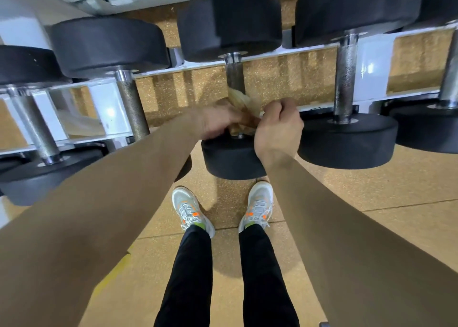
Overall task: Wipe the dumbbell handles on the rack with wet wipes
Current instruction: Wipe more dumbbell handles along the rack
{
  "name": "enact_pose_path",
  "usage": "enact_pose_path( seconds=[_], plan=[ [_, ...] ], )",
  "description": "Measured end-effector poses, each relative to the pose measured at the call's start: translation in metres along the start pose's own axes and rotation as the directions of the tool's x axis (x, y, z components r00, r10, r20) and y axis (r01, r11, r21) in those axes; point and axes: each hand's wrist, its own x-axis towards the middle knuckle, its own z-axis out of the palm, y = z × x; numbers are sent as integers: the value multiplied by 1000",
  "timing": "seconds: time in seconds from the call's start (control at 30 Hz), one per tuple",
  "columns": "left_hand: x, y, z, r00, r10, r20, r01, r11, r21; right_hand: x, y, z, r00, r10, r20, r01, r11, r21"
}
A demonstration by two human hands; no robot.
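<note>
Beyond both grips, the white steel rack runs crosswise as two rails, and the open gap between them shows the floor below. The middle dumbbell handle bridges that gap. The neighbouring handle to the right of the right grip and the one to the left of the left grip stand well apart from it, leaving free space on either side. The black heads sit closer together, and the near head juts out over the rack's front edge, just under both wrists.

The handles are chromed bars with fine knurling and smooth collars at the ends. The heads are thick round discs of matte black rubber. The floor is speckled tan tile with thin seams.

The wet wipe is crumpled and yellowish. It is bunched around the near part of the middle handle, directly between the grips. The left grip, blurred, closes on the wipe's left side. The right grip, fingers curled, pinches its right end. Both grips lie over the handle's near collar.

Below the forearms stand two white shoes with orange marks, and black trouser legs.
</note>
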Motion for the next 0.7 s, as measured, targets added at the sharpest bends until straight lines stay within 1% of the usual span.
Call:
enact_pose_path(
  seconds=[0.03, 0.07, 0.1, 0.13, 0.17, 0.2, 0.27, 0.3, 0.33, 0.4, 0.43, 0.47, 0.5, 0.57, 0.6, 0.67, 0.7],
  plan=[
    [-6, 4, 7, 996, -3, -85, 12, 994, 111, 0, 1, 0, 1000, 1, -2, -1, 1000, -4],
    [-9, 8, 16, 978, -8, -208, 51, 978, 204, 1, 1, 0, 1000, 0, -7, 0, 1000, -7],
    [-10, 10, 23, 942, -5, -334, 101, 957, 270, 1, 1, 0, 1000, 1, -8, -1, 1000, -8],
    [-5, 10, 29, 899, -33, -436, 176, 940, 292, 1, 2, 0, 1000, 7, -6, -7, 1000, -9],
    [-2, 9, 36, 861, -61, -505, 223, 938, 267, 1, 2, 0, 1000, 14, -3, -14, 1000, -8],
    [3, 9, 42, 825, -96, -558, 237, 953, 187, 1, 2, 0, 1000, 21, -1, -21, 1000, -2],
    [15, 16, 46, 769, -147, -622, 175, 984, -17, 2, 2, -1, 1000, 25, -8, -25, 1000, 7],
    [20, 22, 43, 755, -144, -639, 135, 989, -63, 2, 3, -1, 1000, 23, -14, -23, 1000, 11],
    [23, 32, 39, 743, -123, -658, 98, 992, -74, 2, 4, -1, 1000, 20, -19, -20, 1000, 18],
    [27, 51, 27, 721, -73, -689, -17, 992, -122, 1, 5, -1, 1000, 17, -25, -16, 999, 37],
    [28, 58, 20, 732, -78, -677, -73, 979, -192, 1, 5, 0, 1000, 16, -24, -15, 999, 45],
    [27, 59, 13, 765, -90, -638, -111, 957, -267, 1, 5, 0, 1000, 17, -21, -16, 999, 51],
    [25, 56, 7, 815, -94, -572, -121, 937, -327, 1, 5, 1, 1000, 21, -19, -20, 998, 53],
    [23, 38, -2, 931, -70, -357, -81, 917, -391, 1, 5, 1, 999, 26, -20, -25, 998, 49],
    [22, 29, -4, 967, -53, -250, -60, 905, -421, 2, 5, 1, 1000, 21, -21, -21, 999, 44],
    [16, 12, -3, 995, -43, -91, 2, 911, -412, 2, 6, 0, 1000, 8, -19, -7, 1000, 29],
    [13, 4, -2, 998, -56, -24, 44, 933, -357, 2, 6, 0, 1000, 4, -13, -4, 1000, 25]
  ],
)
